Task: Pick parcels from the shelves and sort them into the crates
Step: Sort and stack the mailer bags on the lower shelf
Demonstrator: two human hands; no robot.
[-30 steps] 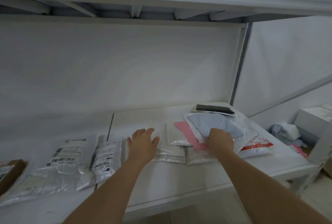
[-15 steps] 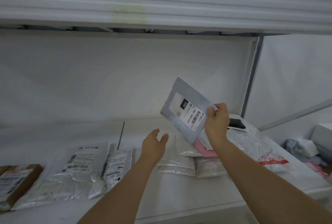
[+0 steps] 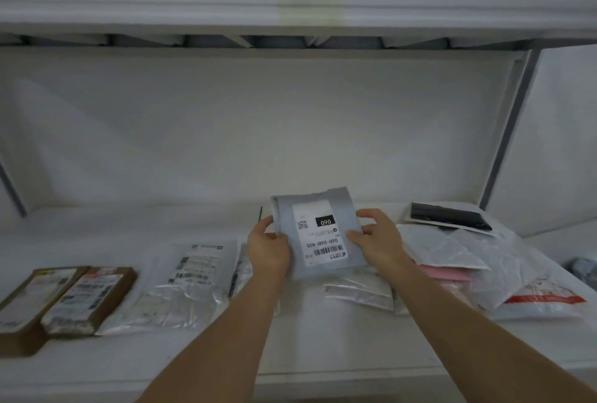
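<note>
Both hands held one grey parcel (image 3: 318, 234) up above the shelf (image 3: 307, 338), its label facing the camera. The left hand (image 3: 268, 249) gripped the parcel's left edge, fingers curled behind and thumb on the front. The right hand (image 3: 376, 242) pinched the right edge, thumb lying across the label's margin and fingers wrapped over the top corner. The label (image 3: 323, 236) read upside down, with a dark block of digits and a barcode nearer the wrists.

The step in hand looked like reading the label to decide which crate the parcel belonged in. To do that well, the parcel probably wanted turning end for end, so the print ran the right way, with both thumbs kept off the code and barcode. The bag seemed thin and limp, so a grip on both edges would keep it flat enough to read.

Just below the right hand lay clear bags (image 3: 358, 292); beyond it sat crumpled white mailers (image 3: 452, 250) over a pink one (image 3: 445, 273), and a black packet (image 3: 449, 216) further back. Left of the left hand lay more labelled bags (image 3: 190, 276) and two brown boxes (image 3: 87, 296). No crate was in view.
</note>
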